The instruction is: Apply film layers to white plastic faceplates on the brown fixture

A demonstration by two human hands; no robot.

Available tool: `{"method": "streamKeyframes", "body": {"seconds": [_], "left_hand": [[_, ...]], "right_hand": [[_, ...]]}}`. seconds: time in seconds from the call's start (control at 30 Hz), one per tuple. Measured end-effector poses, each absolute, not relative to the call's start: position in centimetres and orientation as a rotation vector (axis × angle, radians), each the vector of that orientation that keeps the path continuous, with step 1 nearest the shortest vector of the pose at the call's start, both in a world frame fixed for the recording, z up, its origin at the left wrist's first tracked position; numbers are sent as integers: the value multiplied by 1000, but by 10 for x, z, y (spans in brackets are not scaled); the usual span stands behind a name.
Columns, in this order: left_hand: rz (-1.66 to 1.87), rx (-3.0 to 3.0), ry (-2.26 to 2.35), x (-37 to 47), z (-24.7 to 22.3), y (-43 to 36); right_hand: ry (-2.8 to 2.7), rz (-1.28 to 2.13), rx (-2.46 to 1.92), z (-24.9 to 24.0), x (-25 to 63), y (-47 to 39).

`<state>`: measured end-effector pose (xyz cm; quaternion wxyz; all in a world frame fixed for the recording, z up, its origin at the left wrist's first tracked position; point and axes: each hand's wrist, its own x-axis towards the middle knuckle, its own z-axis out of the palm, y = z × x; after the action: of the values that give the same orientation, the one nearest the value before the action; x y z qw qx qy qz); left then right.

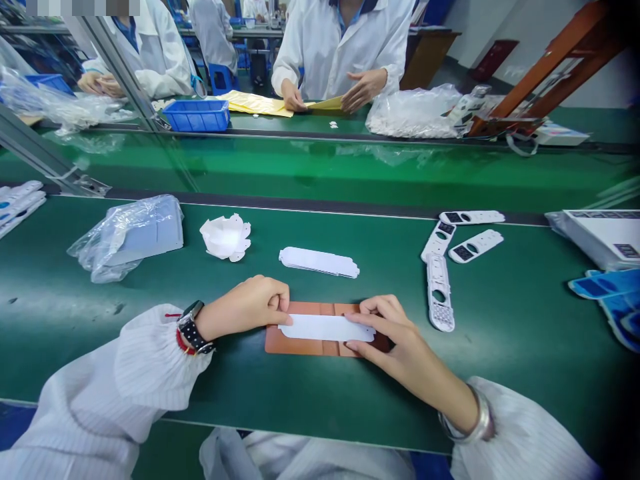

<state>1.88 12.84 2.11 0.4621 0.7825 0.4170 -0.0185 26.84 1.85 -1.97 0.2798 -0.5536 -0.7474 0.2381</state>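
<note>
A long white strip (323,327) with notched ends lies above a brown, creased rectangular sheet (295,347) on the green table in front of me. My left hand (257,303), fingers curled, pinches the strip's left end at the sheet's upper left edge. My right hand (387,330) holds the strip's right end, thumb at the lower edge and index finger on top. Just beyond, a small stack of similar white strips (319,261) lies flat. Whether the strip touches the sheet all along, I cannot tell.
White, long oval parts (440,290) lie at right, near a white box (603,237) and blue pieces (620,300). At left are a plastic bag of pale sheets (145,230) and crumpled white paper (226,237). Across a green belt (300,163), a co-worker (345,53) handles yellow sheets.
</note>
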Motion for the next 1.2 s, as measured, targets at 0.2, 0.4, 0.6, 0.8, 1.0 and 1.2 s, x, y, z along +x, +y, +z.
{"method": "streamKeyframes", "body": {"seconds": [0.2,0.4,0.6,0.8,1.0,1.2], "left_hand": [[-68,1896,1044,20,23,129],[-111,1885,1026,19,21,130],[-96,1875,1026,21,24,129],[-91,1842,940,12,26,133],[-203,1699,875,0,20,141],[-210,1617,789,-1,16,146]], "right_hand": [[-1989,523,-1489,-24,274,10],[-1976,330,-1430,-30,272,-6],[-2025,87,-1442,-35,269,-11],[-1982,-70,-1568,-31,264,-11],[-2048,58,-1475,-16,192,4],[-1833,318,-1669,-22,138,23]]}}
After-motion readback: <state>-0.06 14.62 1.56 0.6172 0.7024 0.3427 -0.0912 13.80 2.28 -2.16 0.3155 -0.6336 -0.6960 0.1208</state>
